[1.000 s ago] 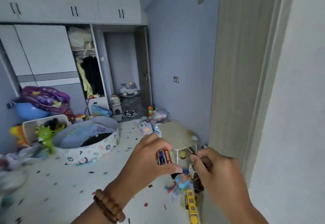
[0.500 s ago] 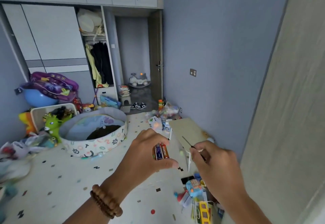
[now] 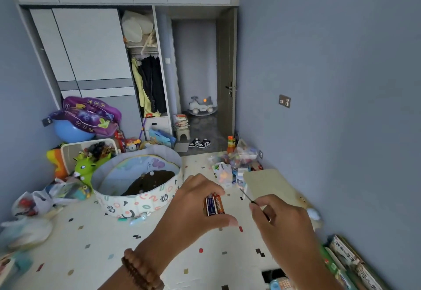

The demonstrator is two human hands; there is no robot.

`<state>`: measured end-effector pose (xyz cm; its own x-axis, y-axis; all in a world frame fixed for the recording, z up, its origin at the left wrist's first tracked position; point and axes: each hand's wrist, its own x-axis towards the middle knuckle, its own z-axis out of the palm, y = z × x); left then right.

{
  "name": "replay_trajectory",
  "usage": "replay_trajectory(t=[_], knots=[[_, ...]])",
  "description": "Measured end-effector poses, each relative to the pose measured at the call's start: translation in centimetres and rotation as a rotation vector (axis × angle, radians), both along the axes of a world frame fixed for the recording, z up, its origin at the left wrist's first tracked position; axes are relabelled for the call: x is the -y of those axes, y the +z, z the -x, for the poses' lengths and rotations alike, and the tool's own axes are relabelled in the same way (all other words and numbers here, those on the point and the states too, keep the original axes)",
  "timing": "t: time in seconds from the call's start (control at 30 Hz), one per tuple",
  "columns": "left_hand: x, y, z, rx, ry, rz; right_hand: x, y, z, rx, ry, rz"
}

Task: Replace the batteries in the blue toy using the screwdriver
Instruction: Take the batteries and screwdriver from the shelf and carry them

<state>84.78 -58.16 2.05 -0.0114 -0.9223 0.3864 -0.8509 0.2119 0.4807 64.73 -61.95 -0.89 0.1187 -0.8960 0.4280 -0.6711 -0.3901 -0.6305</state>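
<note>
Left hand (image 3: 193, 205) pinches two batteries (image 3: 214, 205) upright between thumb and fingers; right hand (image 3: 282, 223) grips the thin screwdriver (image 3: 247, 196), tip pointing up-left. Both held above the speckled floor (image 3: 159, 244), blue toy (image 3: 276, 286) at the bottom edge.

left grip (image 3: 193, 210) pinches batteries (image 3: 214, 204) | right grip (image 3: 282, 223) holds screwdriver (image 3: 247, 196)

A child's room in a home; toys (image 3: 85, 167) litter the speckled floor (image 3: 182, 255). A wardrobe (image 3: 91, 50) holds hanging clothes (image 3: 151, 84); a play pool (image 3: 136, 203) stands nearby.
</note>
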Motion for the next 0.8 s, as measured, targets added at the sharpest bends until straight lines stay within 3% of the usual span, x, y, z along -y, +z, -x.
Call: replay_trajectory(t=[0.43, 0.8], knots=[[26.8, 0.6, -14.7, 0.046, -0.065, -0.045, 24.0, -0.1, -14.8, 0.007, -0.075, -0.047], [51.7, -3.7, -18.7, 0.081, -0.157, -0.079, 46.8, -3.2, -19.3, 0.019, -0.187, -0.141]])
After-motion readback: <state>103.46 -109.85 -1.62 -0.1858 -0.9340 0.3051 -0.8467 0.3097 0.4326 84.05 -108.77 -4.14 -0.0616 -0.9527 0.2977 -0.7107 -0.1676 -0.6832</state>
